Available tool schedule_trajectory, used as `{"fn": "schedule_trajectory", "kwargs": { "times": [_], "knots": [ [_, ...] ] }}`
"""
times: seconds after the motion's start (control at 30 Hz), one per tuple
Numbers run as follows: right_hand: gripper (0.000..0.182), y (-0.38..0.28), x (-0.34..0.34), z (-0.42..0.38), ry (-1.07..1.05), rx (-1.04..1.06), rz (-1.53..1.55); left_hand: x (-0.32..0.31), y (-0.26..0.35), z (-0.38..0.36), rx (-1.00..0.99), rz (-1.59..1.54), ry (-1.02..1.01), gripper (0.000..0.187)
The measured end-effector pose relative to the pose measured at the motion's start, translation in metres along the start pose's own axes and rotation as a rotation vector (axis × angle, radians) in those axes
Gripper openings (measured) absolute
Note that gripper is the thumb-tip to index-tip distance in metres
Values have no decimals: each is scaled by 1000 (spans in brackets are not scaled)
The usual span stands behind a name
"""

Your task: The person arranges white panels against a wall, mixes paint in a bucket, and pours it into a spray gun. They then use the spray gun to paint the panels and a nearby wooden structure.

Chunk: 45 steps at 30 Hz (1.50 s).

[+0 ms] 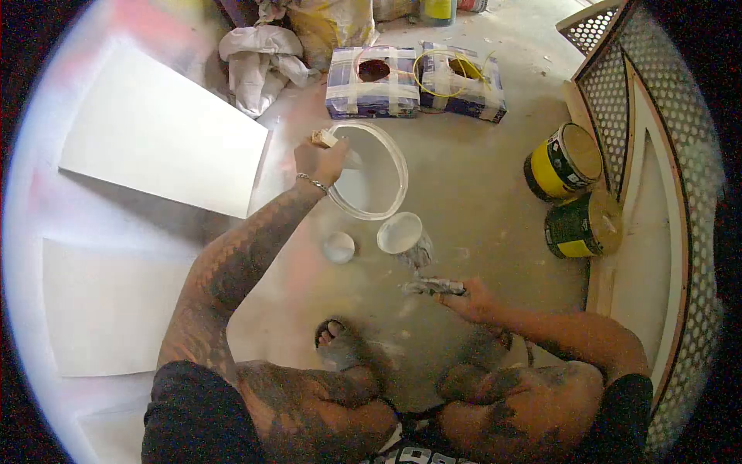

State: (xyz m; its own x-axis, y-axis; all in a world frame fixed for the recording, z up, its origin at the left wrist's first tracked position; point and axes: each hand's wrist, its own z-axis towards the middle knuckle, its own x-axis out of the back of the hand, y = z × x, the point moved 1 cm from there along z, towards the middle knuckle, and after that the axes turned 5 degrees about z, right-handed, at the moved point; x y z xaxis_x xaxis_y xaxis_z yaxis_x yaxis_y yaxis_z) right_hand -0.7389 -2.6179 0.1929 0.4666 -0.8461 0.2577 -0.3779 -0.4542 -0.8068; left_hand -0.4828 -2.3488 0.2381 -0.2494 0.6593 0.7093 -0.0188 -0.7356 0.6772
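My left hand (318, 160) is closed over the left rim of a white bucket (402, 166). It grips a pale object with a beige, wooden-looking end (323, 138); its kind I cannot tell. The lower part of that object reaches inside the bucket's rim. In front of my right knee, my right hand (468, 300) is wrapped round a silver spray gun (434, 286) with an open, whitish cup (400, 233). A small white cup (338, 247) stands on the floor between the bucket and my left foot.
White panels (166, 127) lie on the left. Two taped boxes (348, 97) with round holes sit beyond the bucket, a yellow cord (421, 73) over them. Black-and-yellow cans (553, 174) stand at right beside frames with perforated mesh (599, 116). Crumpled sacks (259, 66) lie behind.
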Motion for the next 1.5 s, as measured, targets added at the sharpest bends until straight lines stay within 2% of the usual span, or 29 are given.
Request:
{"fn": "schedule_trajectory", "kwargs": {
  "times": [0.1, 0.17, 0.2, 0.27, 0.4, 0.47, 0.5, 0.57, 0.67, 0.8, 0.87, 1.0, 1.1, 1.17, 1.3, 1.37, 1.5],
  "knots": [
    [40, 24, -5, 14, 36, -29, -67, 3, 1, 2, 81, -92, -110, 37],
    [44, 34, -8, 23, 53, 0, 9, -2, -15, 9, 60, -104, -45, 35],
    [44, 33, -8, 25, 59, 2, 19, -1, -11, 9, 51, -100, -51, 35],
    [41, 32, -7, 29, 17, 31, 69, 10, 6, 4, 35, -297, 6, 31],
    [36, 32, -11, 42, 43, 1, 37, 25, 28, 2, -21, -268, 2, 27],
    [31, 23, -9, 44, 110, 165, 143, 28, 35, 3, -127, -313, 106, 26],
    [31, 29, -12, 49, 108, 180, 143, 31, 40, 1, -135, -307, 117, 26],
    [30, 37, -13, 59, 248, 487, 94, 38, 51, -2, -200, -235, 172, 29],
    [32, 19, -9, 55, 192, 355, 79, 46, 55, 8, -266, -198, 177, 31],
    [33, 31, -19, 60, 231, 366, 53, 58, 81, -5, -341, -336, 213, 30],
    [33, 43, -25, 67, 343, 481, 48, 62, 84, -5, -297, -258, 269, 24],
    [34, 6, -8, 43, 230, 401, 45, 72, 89, -1, -204, -338, 272, 21],
    [38, -3, 1, 27, 216, 444, 4, 74, 77, 8, -55, -238, 192, 32],
    [33, -7, 5, 13, 223, 610, 13, 76, 77, 7, -45, -351, 136, 33],
    [36, -10, 14, -6, 138, 437, -90, 49, 20, 36, 148, -308, 127, 36],
    [36, -1, 16, -9, 169, 410, -82, 45, 11, 39, 199, 12, 92, 41],
    [35, 12, 16, -7, 224, 357, 3, 18, -27, 31, 200, -79, 90, 41]
  ]
}}
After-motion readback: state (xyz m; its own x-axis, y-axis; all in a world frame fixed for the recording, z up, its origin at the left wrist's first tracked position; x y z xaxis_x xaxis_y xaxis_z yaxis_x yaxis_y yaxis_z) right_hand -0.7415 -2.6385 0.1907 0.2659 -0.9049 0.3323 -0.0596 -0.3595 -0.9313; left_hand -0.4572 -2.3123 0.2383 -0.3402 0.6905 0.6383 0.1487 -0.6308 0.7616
